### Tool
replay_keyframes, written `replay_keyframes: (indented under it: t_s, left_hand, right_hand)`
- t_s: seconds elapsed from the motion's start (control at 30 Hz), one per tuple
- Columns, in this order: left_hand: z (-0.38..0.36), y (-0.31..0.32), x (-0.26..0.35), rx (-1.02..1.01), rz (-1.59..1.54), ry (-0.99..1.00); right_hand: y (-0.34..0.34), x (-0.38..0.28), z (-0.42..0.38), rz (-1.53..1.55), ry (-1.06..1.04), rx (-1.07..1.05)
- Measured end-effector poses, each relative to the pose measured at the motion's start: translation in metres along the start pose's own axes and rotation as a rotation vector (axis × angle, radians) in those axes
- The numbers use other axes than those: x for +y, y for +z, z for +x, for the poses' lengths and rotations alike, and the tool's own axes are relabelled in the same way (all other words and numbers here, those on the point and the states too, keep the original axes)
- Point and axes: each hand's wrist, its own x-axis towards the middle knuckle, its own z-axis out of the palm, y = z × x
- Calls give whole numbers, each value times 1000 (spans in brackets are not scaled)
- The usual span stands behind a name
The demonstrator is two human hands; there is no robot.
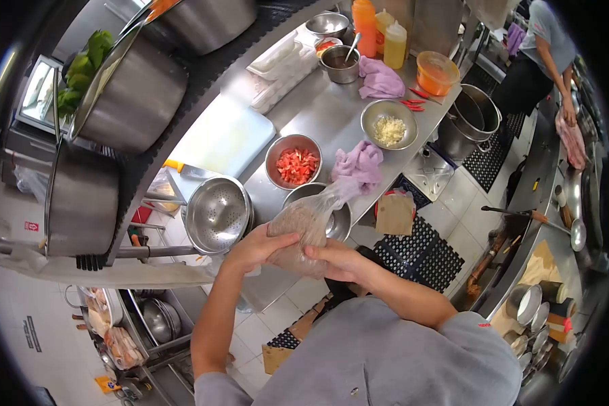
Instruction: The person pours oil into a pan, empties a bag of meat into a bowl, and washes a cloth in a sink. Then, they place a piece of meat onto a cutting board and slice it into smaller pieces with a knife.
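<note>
Both hands are wrapped round a clear plastic bag packed with a brownish-grey mass that looks like mince. My left hand grips its left side, thumb across the front; my right hand holds its lower right side. The bag's loose top points up and away to the right. Behind it, partly covered, is a steel bowl. A perforated steel bowl stands to the left of my left hand. Beyond the bag sit a bowl of chopped red pieces and a pink cloth.
On the steel counter are a white cutting board, a yellow-handled knife, a bowl of chopped pale pieces and squeeze bottles. Large pots line the shelf at upper left. Another person works at far right.
</note>
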Motion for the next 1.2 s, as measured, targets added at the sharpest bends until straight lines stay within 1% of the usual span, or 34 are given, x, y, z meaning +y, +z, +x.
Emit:
replay_keyframes:
  t_s: [0.03,0.1,0.13,0.2,0.23,0.27,0.3,0.33,0.4,0.43,0.5,0.63,0.7,0.73,0.8,0.83,0.9,0.93,1.0,1.03,1.1,1.13,1.2]
  left_hand:
    - [2,1,5,2,8,-9]
    - [3,6,15,38,187,-28]
    - [4,9,20,38,194,-36]
    - [6,16,28,196,450,-104]
    - [10,12,23,198,457,-111]
    - [16,3,10,237,622,-28]
    - [17,5,12,274,786,58]
    - [16,8,13,274,791,53]
    - [10,22,18,381,1027,-28]
    - [9,27,22,383,1027,-33]
    - [7,35,26,414,1196,-43]
    - [8,42,22,454,1217,-21]
    - [6,55,31,578,1259,-29]
    - [5,58,35,581,1262,-31]
    - [1,62,38,578,1222,120]
    - [-2,65,37,579,1225,117]
    - [-5,71,35,654,1304,378]
    - [-5,75,39,657,1306,376]
    - [-8,84,47,579,1374,141]
    - [-8,83,44,583,1372,138]
    - [-6,81,35,556,1533,276]
    - [-6,85,35,555,1535,275]
    - [-3,100,37,727,1250,229]
  right_hand:
    - [-2,1,2,11,-5,-4]
    - [-5,6,6,59,38,5]
    - [-5,8,8,69,34,4]
    - [-5,13,13,238,3,-11]
    - [-4,15,14,246,0,-15]
    - [-4,16,15,313,11,-15]
    - [-4,16,17,379,22,-16]
    - [-4,18,18,385,21,-19]
    - [-4,21,20,463,51,-42]
    - [-2,21,21,467,55,-44]
    - [3,21,20,500,72,-14]
    - [1,26,29,546,81,-64]
    - [2,22,30,578,73,-65]
    - [3,18,30,579,73,-70]
    - [6,12,32,623,66,-77]
    - [7,10,33,626,66,-80]
    - [9,6,34,654,55,-97]
    - [9,6,35,655,57,-100]
    - [11,7,36,682,61,-127]
    - [12,6,36,682,65,-129]
    - [16,2,33,700,88,-164]
    - [18,-1,30,702,87,-165]
    - [22,-9,25,754,85,-120]
